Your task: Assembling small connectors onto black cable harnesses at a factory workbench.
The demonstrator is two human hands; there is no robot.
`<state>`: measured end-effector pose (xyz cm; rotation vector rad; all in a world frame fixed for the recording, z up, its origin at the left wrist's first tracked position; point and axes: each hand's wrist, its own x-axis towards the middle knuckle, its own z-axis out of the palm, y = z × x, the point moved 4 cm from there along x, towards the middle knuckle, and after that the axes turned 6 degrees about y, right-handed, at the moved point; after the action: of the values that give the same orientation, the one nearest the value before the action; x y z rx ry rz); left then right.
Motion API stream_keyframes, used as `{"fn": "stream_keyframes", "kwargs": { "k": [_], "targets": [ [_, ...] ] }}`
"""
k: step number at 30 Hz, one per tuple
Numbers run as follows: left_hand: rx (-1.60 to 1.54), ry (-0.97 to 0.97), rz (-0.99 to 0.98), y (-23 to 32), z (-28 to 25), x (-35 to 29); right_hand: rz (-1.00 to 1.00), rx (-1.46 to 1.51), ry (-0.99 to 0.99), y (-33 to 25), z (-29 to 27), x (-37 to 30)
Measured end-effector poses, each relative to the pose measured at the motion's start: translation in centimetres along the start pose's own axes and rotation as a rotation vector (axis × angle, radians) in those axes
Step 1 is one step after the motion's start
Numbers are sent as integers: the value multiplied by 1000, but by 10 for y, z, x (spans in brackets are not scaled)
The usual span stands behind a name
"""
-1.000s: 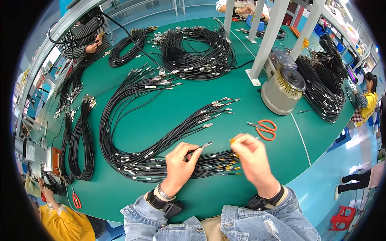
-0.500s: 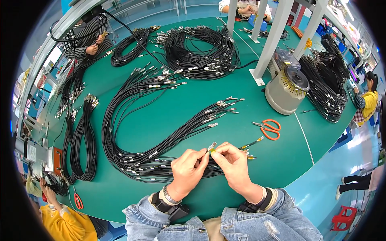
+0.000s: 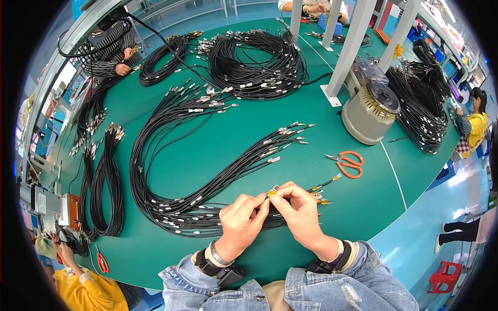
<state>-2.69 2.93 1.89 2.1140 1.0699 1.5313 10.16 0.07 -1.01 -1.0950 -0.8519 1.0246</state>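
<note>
My left hand (image 3: 241, 220) is closed around a black cable just below its silvery end connector (image 3: 275, 188). My right hand (image 3: 296, 212) meets it there, thumb and forefinger pinching a small yellow strip (image 3: 271, 193) at the cable's end. Fingertips hide part of the strip and the cable. Below and behind both hands lies a long curved bundle of black cables (image 3: 142, 171) with white tags and metal ends. Some cable ends with yellow strips (image 3: 321, 198) stick out to the right of my right hand.
Orange-handled snips (image 3: 350, 165) lie to the right on the green table (image 3: 290, 173). Beyond them stands a round dispenser (image 3: 369, 114) ringed with yellow strips, beside grey posts (image 3: 353, 49). Coiled cables (image 3: 254, 65) sit at the back, looped ones (image 3: 106, 186) at the left. Co-workers sit around the table.
The yellow strip now sits closer against the cable end between my fingertips. Both hands stay in nearly the same place. The head view has shifted slightly.
</note>
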Motion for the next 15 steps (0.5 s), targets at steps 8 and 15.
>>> {"fn": "stream_keyframes", "kwargs": {
  "k": [8, 15],
  "targets": [
    [13, -6, 10, 0, 0, -1, 23, -16, 3, -1, -2, 0],
    [22, -12, 19, 1, 1, 0, 23, -32, 46, -3, -3, 2]
  ]
}}
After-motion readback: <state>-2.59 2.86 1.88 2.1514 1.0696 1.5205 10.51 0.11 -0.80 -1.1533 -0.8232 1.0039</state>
